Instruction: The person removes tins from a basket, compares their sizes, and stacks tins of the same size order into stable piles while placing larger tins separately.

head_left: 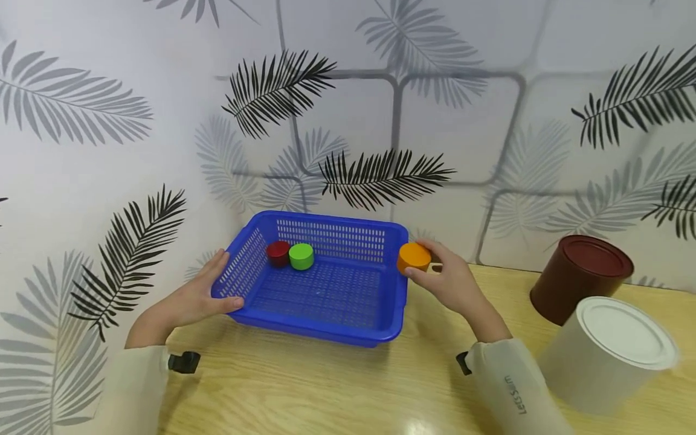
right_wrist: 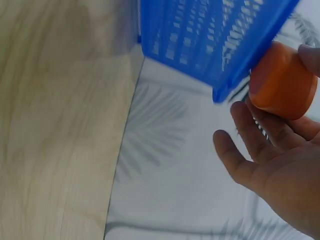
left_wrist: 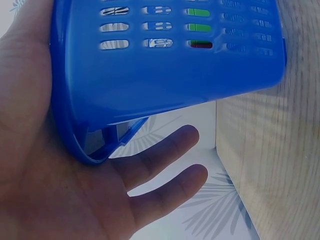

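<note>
A blue plastic basket with slotted walls sits on the light wood counter, and the person's two hands are well apart at its opposite ends. The left hand lies against the basket's left end, its fingers spread out fairly straight and its thumb across the near-left corner of the rim. At the basket's right end, the right hand pinches an orange round piece between thumb and fingers, level with the rim; whether the piece touches the rim is hard to tell. Inside the basket, toward its far-left corner, a dark red round piece and a bright green round piece stand side by side, the red one to the left. Well to the right of the basket stand a brown container with a dark red lid and, closer to the person, a white container that overlaps it in the head view. Behind the basket rises a pale backdrop printed with grey and black leaves.
</note>
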Motion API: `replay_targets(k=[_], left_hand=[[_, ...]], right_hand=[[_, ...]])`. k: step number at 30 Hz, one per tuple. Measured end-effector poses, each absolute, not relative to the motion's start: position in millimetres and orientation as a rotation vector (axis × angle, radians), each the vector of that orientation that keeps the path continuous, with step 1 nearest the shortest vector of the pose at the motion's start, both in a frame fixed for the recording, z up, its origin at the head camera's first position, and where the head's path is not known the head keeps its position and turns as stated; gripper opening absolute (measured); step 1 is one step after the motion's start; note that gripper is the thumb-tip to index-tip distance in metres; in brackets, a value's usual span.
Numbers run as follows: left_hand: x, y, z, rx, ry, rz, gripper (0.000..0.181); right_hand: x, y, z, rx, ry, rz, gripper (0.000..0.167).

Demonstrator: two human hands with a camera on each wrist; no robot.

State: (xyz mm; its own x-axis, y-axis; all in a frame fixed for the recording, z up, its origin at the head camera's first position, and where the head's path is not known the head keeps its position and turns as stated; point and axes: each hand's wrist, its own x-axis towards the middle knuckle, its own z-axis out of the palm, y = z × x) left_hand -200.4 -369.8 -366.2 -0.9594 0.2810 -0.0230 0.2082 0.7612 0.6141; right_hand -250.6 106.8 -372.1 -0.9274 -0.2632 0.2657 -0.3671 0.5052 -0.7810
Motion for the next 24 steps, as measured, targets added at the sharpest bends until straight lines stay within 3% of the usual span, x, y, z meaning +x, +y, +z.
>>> replay_targets(k=[10, 24], left_hand=[[-200, -369, -364, 0.393, 2.792, 0.999, 0.112], [-202, -371, -366, 0.421, 2.799, 1.004, 0.111]], right_hand=[[-256, 167, -383, 0.262, -2.78, 1.335, 0.074], [-264, 201, -415, 0.074, -2.966, 1.346, 0.072]])
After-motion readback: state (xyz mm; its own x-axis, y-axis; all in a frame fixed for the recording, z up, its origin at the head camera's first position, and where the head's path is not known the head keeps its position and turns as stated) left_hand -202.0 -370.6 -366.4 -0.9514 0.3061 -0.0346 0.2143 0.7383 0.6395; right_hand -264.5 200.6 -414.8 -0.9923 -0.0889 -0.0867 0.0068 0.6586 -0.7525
